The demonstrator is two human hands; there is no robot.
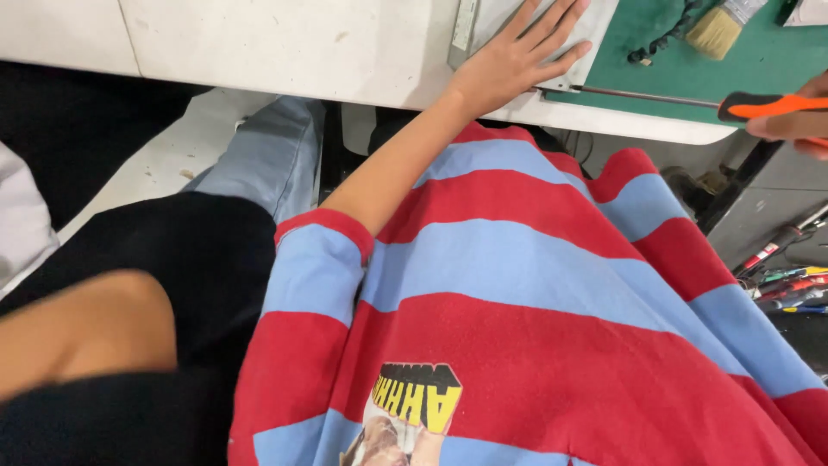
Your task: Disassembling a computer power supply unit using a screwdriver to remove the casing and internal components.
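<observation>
— Gripping is the word for my right hand (789,121): its fingers are closed around the orange-and-black plastic handle of a long screwdriver (690,101), up at the right edge of the view. Only part of that hand shows.

— And your left?

— Left hand (517,56) is open, fingers spread flat, palm down on a pale grey flat panel (595,26) that lies on the white worktable (285,43). It holds nothing; it just presses there.

— Start with the big things around you, then.

— Largest is my red-and-blue striped cotton shirt (517,302), which fills the lower half of the view. Next, the worktable across the top, then the green cutting mat (768,60) on its right part. The panel sits just left of the mat, its edge meeting it.

— Where does the screwdriver lie relative to your hands?

— Its thin steel shaft runs leftward from the handle, nearly level, along the near edge of the mat. The tip ends just beside the little-finger side of my left hand, at the panel's near edge; I cannot tell whether it touches the panel or my hand.

— Anything smaller?

— A bristle brush with a pale wooden-coloured head (716,30) lies on the mat, above the shaft, well apart from both hands. Beside me on the left sits another person in black, one bare forearm (78,332) showing.
</observation>
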